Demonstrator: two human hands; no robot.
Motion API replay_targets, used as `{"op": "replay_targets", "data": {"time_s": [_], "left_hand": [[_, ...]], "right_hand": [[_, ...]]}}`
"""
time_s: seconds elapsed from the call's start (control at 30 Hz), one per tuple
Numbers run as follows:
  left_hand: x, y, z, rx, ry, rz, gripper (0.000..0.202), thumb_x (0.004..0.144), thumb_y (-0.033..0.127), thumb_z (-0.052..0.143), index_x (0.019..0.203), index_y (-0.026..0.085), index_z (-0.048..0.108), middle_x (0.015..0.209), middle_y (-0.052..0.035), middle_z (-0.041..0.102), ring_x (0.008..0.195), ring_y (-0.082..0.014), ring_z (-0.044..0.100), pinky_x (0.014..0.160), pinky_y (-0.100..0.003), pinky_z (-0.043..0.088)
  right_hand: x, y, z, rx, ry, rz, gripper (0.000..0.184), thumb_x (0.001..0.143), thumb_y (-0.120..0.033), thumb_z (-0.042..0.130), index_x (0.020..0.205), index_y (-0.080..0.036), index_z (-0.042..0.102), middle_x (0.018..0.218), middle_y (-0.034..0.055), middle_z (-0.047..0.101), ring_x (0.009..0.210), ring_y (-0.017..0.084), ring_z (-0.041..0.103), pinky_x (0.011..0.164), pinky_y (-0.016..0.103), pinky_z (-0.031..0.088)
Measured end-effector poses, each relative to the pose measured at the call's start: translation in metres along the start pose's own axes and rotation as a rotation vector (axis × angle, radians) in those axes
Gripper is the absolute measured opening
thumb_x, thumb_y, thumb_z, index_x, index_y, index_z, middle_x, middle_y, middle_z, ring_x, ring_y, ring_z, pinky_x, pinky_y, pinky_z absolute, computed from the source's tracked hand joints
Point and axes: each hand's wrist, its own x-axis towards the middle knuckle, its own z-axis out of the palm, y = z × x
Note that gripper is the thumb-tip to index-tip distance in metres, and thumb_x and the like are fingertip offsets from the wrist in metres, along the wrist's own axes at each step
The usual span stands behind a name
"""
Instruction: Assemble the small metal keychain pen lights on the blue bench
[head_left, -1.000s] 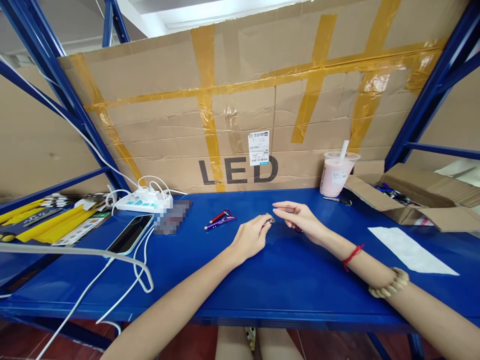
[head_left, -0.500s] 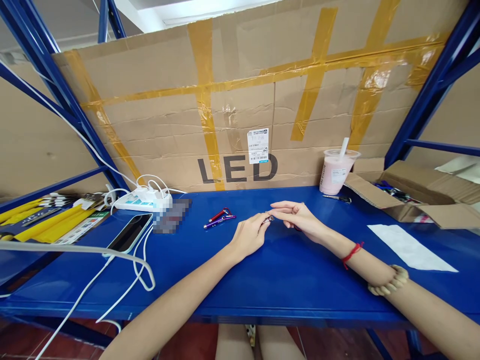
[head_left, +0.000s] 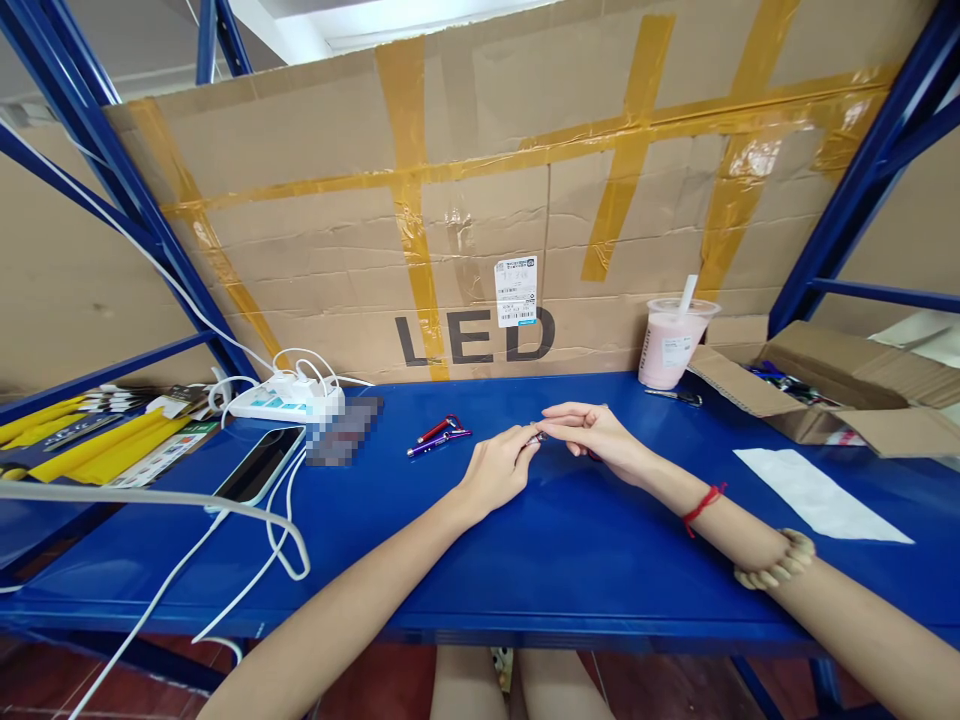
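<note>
Over the middle of the blue tabletop [head_left: 420, 560], my left hand [head_left: 496, 470] is closed, with a small shiny metal piece [head_left: 537, 438] between thumb and fingertips. My right hand [head_left: 596, 437] meets it from the right, thumb and forefinger pinched at the same metal piece. What kind of thing it is, I cannot make out, as the fingers cover most of it. A dark reddish bit shows under the right palm. Left of the hands lie a purple metal pen-shaped tube [head_left: 439, 443] and a red one with a clip [head_left: 444, 428], close together.
To the left are a white power strip [head_left: 289, 402], a phone [head_left: 259, 468] with white cables, and yellow packages [head_left: 112, 455]. On the right stand a pink drink cup [head_left: 675, 345] and an open cardboard box [head_left: 817, 420], with a white paper sheet [head_left: 823, 495] nearer. A large cardboard panel [head_left: 480, 220] closes the back.
Almost nothing differs. Both hands stay together at the same spot, and the metal piece between the fingertips shows slightly less.
</note>
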Motion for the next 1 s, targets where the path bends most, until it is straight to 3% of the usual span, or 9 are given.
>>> {"op": "replay_targets", "data": {"time_s": [0.23, 0.43, 0.57, 0.77, 1.0], "left_hand": [[0.002, -0.001, 0.0, -0.061, 0.021, -0.036, 0.029, 0.093, 0.024, 0.034, 0.113, 0.02, 0.055, 0.104, -0.002, 0.061, 0.089, -0.0144, 0.059, 0.076, -0.025, 0.045], [0.002, 0.002, -0.003, -0.068, -0.002, -0.057, 0.029, 0.093, 0.024, 0.033, 0.112, 0.017, 0.055, 0.095, -0.0033, 0.062, 0.081, -0.0134, 0.059, 0.076, -0.024, 0.044], [0.001, 0.003, -0.005, -0.049, -0.043, -0.057, 0.028, 0.093, 0.023, 0.032, 0.109, 0.018, 0.055, 0.094, -0.0018, 0.062, 0.08, -0.012, 0.058, 0.079, -0.023, 0.043], [0.0, 0.001, -0.005, -0.09, -0.059, -0.022, 0.025, 0.094, 0.024, 0.032, 0.104, 0.019, 0.055, 0.092, -0.0007, 0.062, 0.079, -0.0111, 0.057, 0.076, -0.021, 0.042], [-0.002, 0.004, -0.008, -0.057, -0.142, -0.048, 0.023, 0.094, 0.024, 0.033, 0.101, 0.02, 0.054, 0.094, 0.0, 0.063, 0.082, -0.0127, 0.059, 0.072, -0.022, 0.042]], "right_hand": [[0.002, 0.005, -0.003, -0.123, 0.026, -0.089, 0.048, 0.061, -0.041, 0.074, 0.096, -0.009, 0.064, 0.073, 0.0053, 0.063, 0.044, 0.002, 0.043, 0.039, 0.017, 0.031], [0.009, 0.014, -0.009, -0.259, -0.075, -0.405, 0.032, 0.062, -0.039, 0.073, 0.077, -0.011, 0.069, 0.086, 0.0073, 0.062, 0.045, 0.005, 0.049, 0.042, 0.02, 0.04], [0.009, 0.017, -0.014, -0.406, -0.049, -0.523, 0.029, 0.068, -0.04, 0.07, 0.08, -0.014, 0.071, 0.083, 0.007, 0.062, 0.045, 0.006, 0.05, 0.043, 0.021, 0.04], [0.006, 0.016, -0.019, -0.605, 0.048, -0.6, 0.031, 0.071, -0.047, 0.066, 0.079, -0.017, 0.072, 0.081, 0.0064, 0.063, 0.046, 0.007, 0.047, 0.047, 0.023, 0.041], [0.006, 0.016, -0.016, -0.594, -0.04, -0.584, 0.032, 0.07, -0.048, 0.066, 0.072, -0.016, 0.07, 0.078, 0.0065, 0.062, 0.047, 0.008, 0.049, 0.048, 0.025, 0.04]]}}
